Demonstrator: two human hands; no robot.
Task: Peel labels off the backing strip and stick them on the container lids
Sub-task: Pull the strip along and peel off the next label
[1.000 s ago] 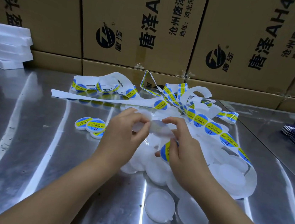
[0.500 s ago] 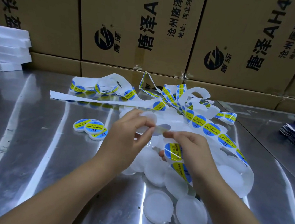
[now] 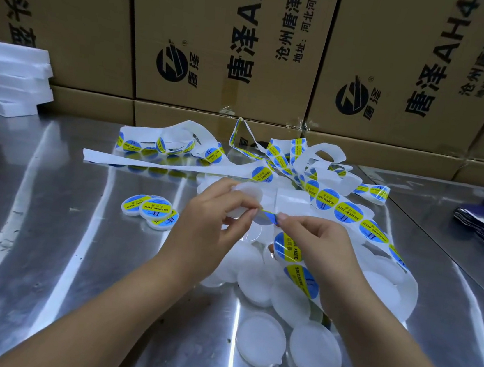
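Over the steel table (image 3: 47,220), left hand (image 3: 210,231) curled round one bare translucent lid (image 3: 247,194), thumb tip touching one end of a single blue-and-yellow label (image 3: 270,216); right hand (image 3: 321,248) pinching that label's other end between thumb and forefinger, close by the lid's rim, backing strip (image 3: 349,215) trailing under the palm. Three labelled lids (image 3: 152,212) overlapping left of the hands, two loose bare lids (image 3: 261,339) side by side nearest the camera, and a heap of bare lids (image 3: 256,279) beneath the hands, too overlapped to count.
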